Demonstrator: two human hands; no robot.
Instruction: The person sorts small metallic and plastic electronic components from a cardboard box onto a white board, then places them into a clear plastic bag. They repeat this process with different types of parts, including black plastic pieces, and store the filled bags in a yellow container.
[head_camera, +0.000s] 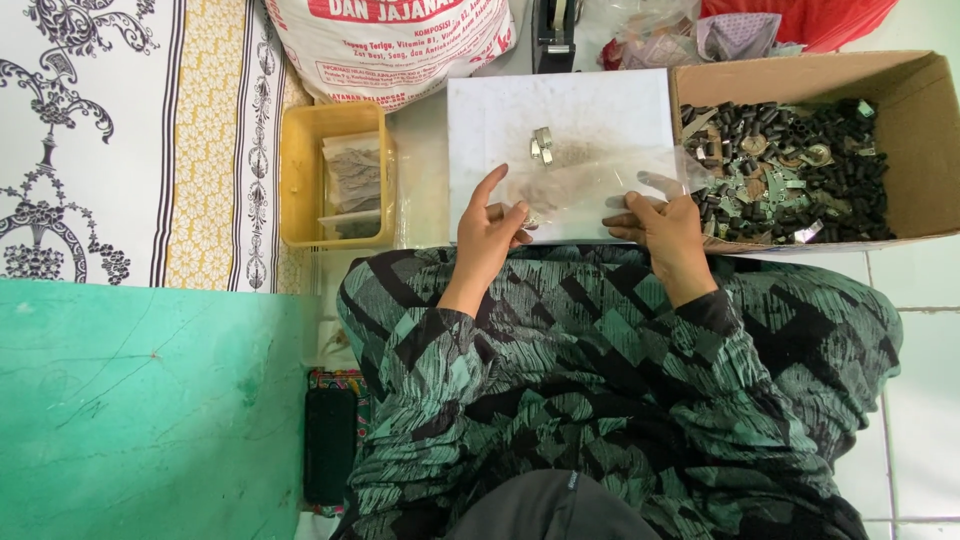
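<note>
A thin, clear plastic bag (590, 190) is held between both hands over the near edge of a flat white board (560, 110) on the person's lap; the film is so transparent that its outline is hard to trace, and what it holds cannot be made out; the left hand (487, 232) pinches its left edge between thumb and curled fingers, forefinger raised straight, with a small pale piece at the fingertips too blurred to identify; the right hand (665, 228) grips the right edge, fingers closed on the film; two or so small shiny metal pieces (541, 146) lie on the board just beyond the bag, amid a dusting of grey grit; right of the board, touching it, sits an open brown cardboard box (915, 120) filled with short black cylindrical parts and bright metal scraps (790, 170), too many and too tangled to count; left of the board stands a yellow rectangular plastic tray (295, 180) holding two or three small clear packets of dark contents; beyond it a white printed sack (390, 50) is cut off by the top edge; a green painted surface (150, 400) fills the lower left; the sleeves and lap wear a green-and-black patterned fabric (600, 380).
</note>
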